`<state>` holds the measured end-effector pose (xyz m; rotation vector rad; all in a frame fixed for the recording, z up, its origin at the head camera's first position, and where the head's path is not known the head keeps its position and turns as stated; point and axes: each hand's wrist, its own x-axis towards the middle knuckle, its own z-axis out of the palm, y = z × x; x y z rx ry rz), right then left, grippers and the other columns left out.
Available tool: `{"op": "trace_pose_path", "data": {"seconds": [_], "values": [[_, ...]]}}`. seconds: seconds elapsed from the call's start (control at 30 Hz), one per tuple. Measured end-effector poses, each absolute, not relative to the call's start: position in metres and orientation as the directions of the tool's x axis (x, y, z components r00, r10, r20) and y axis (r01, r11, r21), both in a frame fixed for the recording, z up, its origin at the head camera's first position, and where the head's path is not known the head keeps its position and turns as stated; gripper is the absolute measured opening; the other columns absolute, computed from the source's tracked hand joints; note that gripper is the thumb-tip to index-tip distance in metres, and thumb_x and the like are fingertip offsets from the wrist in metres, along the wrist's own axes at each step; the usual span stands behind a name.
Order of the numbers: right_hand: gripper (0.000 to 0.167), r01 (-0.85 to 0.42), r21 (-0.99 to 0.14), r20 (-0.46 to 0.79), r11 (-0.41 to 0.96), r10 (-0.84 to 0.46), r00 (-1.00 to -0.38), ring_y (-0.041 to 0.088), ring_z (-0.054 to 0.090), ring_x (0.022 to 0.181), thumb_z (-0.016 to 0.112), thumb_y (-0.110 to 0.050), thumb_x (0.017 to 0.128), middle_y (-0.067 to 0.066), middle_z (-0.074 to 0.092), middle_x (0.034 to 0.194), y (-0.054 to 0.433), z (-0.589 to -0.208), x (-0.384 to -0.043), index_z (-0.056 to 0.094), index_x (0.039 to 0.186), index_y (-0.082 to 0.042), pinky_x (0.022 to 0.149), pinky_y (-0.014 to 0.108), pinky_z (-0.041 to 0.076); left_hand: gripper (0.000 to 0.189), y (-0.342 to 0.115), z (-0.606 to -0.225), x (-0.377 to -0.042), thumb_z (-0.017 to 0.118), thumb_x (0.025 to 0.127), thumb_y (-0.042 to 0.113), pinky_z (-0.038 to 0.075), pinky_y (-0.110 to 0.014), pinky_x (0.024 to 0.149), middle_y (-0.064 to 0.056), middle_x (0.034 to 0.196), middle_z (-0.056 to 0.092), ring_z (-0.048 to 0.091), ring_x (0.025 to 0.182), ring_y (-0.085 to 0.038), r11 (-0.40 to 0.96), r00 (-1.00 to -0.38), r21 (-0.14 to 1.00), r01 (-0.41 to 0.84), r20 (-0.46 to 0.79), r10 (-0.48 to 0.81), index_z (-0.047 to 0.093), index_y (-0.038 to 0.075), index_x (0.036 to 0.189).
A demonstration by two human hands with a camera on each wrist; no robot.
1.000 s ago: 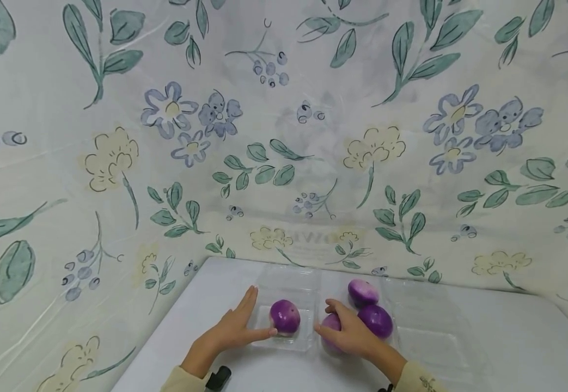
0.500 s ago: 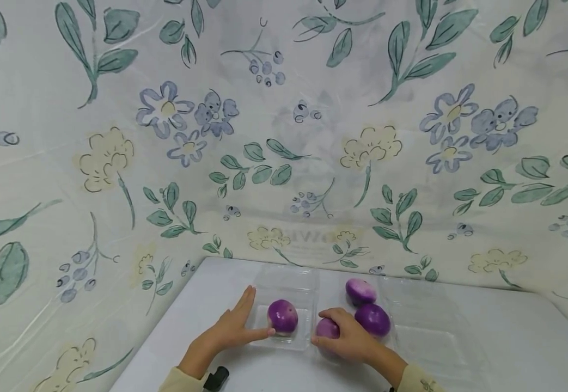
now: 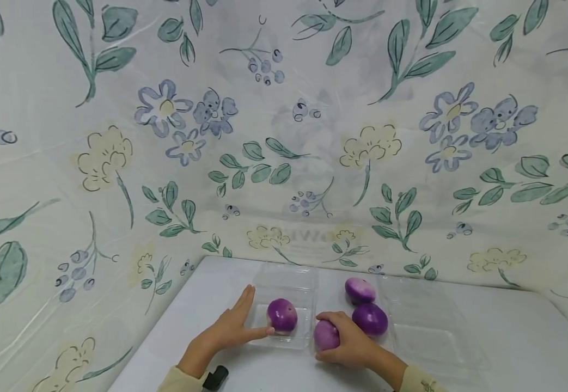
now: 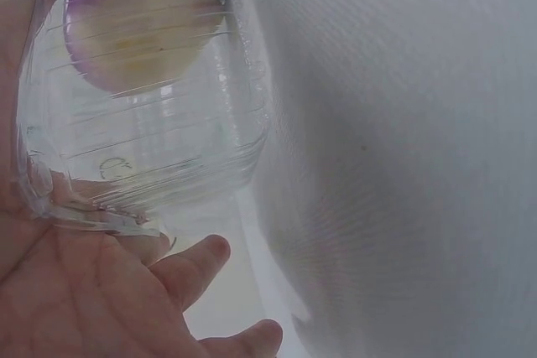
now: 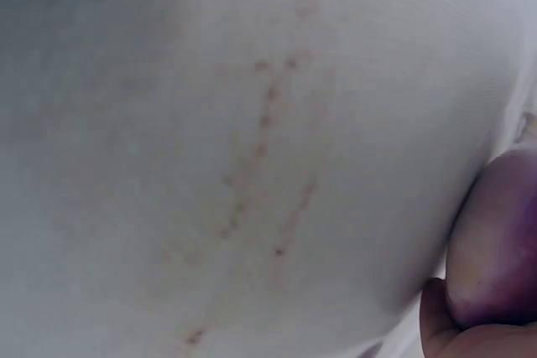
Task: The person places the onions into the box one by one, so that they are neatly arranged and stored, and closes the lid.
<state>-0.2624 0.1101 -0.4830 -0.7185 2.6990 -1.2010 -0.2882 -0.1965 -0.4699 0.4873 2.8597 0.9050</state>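
1. Head view: the left hand (image 3: 232, 326) is spread, its straight fingers lying along the outer side of a clear box (image 3: 293, 343) and its thumb reaching over the near side. Fingers and thumb of the right hand (image 3: 352, 343) curl round a mauve vegetable (image 3: 326, 336), on that hand's inner side.
2. Likeliest trouble, I judge, is slipping: the mauve vegetable looks round and smooth, so a loose grip could let it roll toward the left hand.
3. Beyond the right hand lie two darker vegetables (image 3: 370, 320), touching or nearly so; a careless knuckle might knock the nearer one.
4. Thin walls could make the clear box slide or bend if the left hand pressed sideways.
5. Left wrist shows what the head camera misses: the pale underside of the purple vegetable (image 4: 143, 39) inside the box, seen through ridged plastic, and the box corner against the palm.
6. Right wrist adds a fingertip beneath the mauve vegetable and brownish specks (image 5: 265, 121) on white; most of that hand's grip is out of its sight.
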Motion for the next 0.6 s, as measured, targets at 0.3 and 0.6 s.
{"op": "trace_pose_path", "data": {"seconds": [0.3,0.6], "values": [[0.082,-0.392,-0.694,0.084,0.604,-0.472,-0.877,0.023,0.058,0.106,0.09,-0.028,0.066,0.009,0.057,0.118,0.1129,-0.4853,-0.2622,0.052,0.136,-0.012,0.088,0.046,0.054,0.118,-0.1967,-0.4709,-0.2884,0.071,0.08,0.062,0.016,-0.072,0.113,-0.021,0.165,0.005,0.018,0.15,-0.043,0.769,-0.946,0.585,0.257,-0.009,0.323,0.008,-0.002,0.157],[0.083,-0.399,-0.685,0.05,0.61,-0.507,-0.86,0.022,0.058,0.108,0.09,-0.034,0.066,0.005,0.058,0.121,0.1195,-0.476,-0.2579,0.052,0.136,-0.011,0.09,0.046,0.054,0.116,-0.1961,-0.4691,-0.2872,0.072,0.081,0.06,0.017,-0.073,0.112,-0.021,0.165,0.005,0.02,0.149,-0.044,0.764,-0.946,0.59,0.262,0.002,0.323,0.01,-0.002,0.157]]}}
